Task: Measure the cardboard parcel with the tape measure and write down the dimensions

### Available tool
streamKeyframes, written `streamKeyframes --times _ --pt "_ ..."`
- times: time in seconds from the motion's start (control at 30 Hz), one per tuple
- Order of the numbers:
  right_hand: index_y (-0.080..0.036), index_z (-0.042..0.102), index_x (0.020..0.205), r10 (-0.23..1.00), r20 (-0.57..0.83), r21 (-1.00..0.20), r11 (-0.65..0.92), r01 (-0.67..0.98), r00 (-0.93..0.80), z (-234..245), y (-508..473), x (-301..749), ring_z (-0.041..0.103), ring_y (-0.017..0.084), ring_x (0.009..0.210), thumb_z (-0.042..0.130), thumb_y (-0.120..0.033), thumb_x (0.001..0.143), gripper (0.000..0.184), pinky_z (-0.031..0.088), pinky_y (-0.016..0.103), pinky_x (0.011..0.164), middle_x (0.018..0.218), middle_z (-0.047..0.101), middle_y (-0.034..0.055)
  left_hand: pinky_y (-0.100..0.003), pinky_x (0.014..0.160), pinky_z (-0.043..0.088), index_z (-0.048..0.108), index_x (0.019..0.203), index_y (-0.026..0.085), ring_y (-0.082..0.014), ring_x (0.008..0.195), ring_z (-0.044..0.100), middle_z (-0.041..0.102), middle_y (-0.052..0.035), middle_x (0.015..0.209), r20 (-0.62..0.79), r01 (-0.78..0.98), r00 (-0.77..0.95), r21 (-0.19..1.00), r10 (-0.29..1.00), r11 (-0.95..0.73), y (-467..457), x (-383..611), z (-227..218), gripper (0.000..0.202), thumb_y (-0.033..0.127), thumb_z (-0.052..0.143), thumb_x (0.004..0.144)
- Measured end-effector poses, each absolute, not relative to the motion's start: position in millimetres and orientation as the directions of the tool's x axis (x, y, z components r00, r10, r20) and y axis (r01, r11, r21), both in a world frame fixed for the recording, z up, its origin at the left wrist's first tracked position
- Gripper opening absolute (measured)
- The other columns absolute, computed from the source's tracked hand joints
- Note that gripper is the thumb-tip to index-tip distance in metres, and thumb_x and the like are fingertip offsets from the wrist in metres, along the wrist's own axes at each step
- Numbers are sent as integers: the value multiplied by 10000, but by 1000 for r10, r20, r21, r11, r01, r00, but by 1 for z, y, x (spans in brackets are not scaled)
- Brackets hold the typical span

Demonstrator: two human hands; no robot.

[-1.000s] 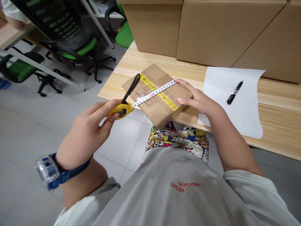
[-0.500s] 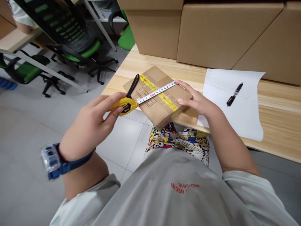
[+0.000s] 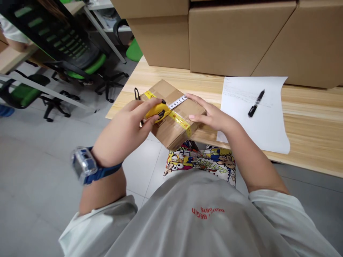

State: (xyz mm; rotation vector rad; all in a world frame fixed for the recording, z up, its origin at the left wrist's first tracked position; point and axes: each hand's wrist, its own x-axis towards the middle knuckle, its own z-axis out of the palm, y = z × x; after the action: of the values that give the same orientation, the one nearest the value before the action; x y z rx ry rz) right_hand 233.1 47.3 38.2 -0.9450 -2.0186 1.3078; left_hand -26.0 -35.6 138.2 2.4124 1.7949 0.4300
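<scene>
A flat cardboard box (image 3: 167, 134) with yellow printed packing tape (image 3: 181, 123) across it rests at the table's front edge, one corner jutting past it. My left hand (image 3: 125, 125) is closed around a yellow-and-black tape measure (image 3: 162, 111), held over the middle of the box. From it a short white blade (image 3: 178, 102) runs across the top to the far right edge. There my right hand (image 3: 215, 116) holds the box, index fingertip at the blade's end and thumb on the cardboard. Its other fingers are hidden.
Right of the box, a sheet of paper (image 3: 241, 126) with faint writing lies under a black pen (image 3: 256, 103). Large cardboard boxes (image 3: 235, 39) line the back of the wooden table (image 3: 311, 125). Office chairs (image 3: 77, 46) and a seated person's arm (image 3: 16, 41) are at left.
My left hand has moved right with the tape measure, from beyond the box's left edge to over its middle. The exposed blade is much shorter. My right hand keeps its place on the box.
</scene>
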Motion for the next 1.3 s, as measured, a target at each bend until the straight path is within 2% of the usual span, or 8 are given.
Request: streamKeyframes --times 0.33,0.57,0.73,0.87,1.03,1.13,1.23,1.3 --pt "-332 353 1615 801 119 -947 268 174 -587 32 45 230 298 291 1597 725 -680 814 950 208 538 1330 1719 317 23 -404 1075 571 549 1459 258 -230 1078 686 667 -99 1208 188 916 217 299 958 -266 8 27 124 481 251 505 981" --pt "-322 97 1687 823 61 -971 180 157 -564 29 40 229 153 277 1643 742 -740 753 1209 131 527 1344 1767 131 8 -438 1206 479 520 1469 229 -254 1277 609 638 -128 1349 282 890 216 338 935 -307 16 40 108 474 300 466 1003" --pt "-239 32 1693 855 -149 -982 -69 177 -496 30 36 227 246 315 1617 790 -753 671 1373 187 533 1332 1754 183 98 -429 1170 505 490 1476 275 -246 1246 632 652 -110 1253 342 895 164 344 925 -285 11 37 99 469 411 406 1035" --pt "-285 121 1683 880 -228 -972 -183 144 -417 32 36 227 296 362 1591 672 -808 723 1224 270 637 1276 1714 312 103 -461 1224 458 445 1467 252 -237 1336 587 599 -122 1369 357 899 110 363 928 -246 5 35 99 457 424 372 1050" --pt "-247 199 1673 830 -218 -970 -128 205 -514 36 36 230 513 364 1436 672 -819 720 1208 382 561 1233 1642 425 137 -400 1287 412 433 1412 222 -169 1425 505 538 -110 1488 376 885 91 394 922 -248 2 35 102 400 391 352 1059" --pt "-277 213 1666 863 -99 -976 13 218 -495 30 36 231 599 339 1306 710 -813 676 1230 465 543 1153 1600 460 130 -374 1281 424 427 1389 236 -146 1421 509 547 -99 1481 432 874 87 399 897 -277 -1 34 102 365 362 354 1054" --pt "-348 88 1676 910 66 -955 177 240 -409 22 39 233 653 312 1172 723 -833 620 1324 553 507 1028 1621 412 111 -358 1279 431 400 1399 260 -121 1426 505 553 -73 1475 524 865 39 408 851 -291 -10 32 104 367 391 318 1066" --pt "-362 -25 1674 920 180 -915 287 284 -348 24 41 236 614 332 1254 707 -823 633 1354 548 496 1042 1659 346 93 -343 1296 416 388 1421 283 -110 1455 479 527 -49 1506 569 871 26 391 822 -298 -19 31 110 389 431 289 1074"
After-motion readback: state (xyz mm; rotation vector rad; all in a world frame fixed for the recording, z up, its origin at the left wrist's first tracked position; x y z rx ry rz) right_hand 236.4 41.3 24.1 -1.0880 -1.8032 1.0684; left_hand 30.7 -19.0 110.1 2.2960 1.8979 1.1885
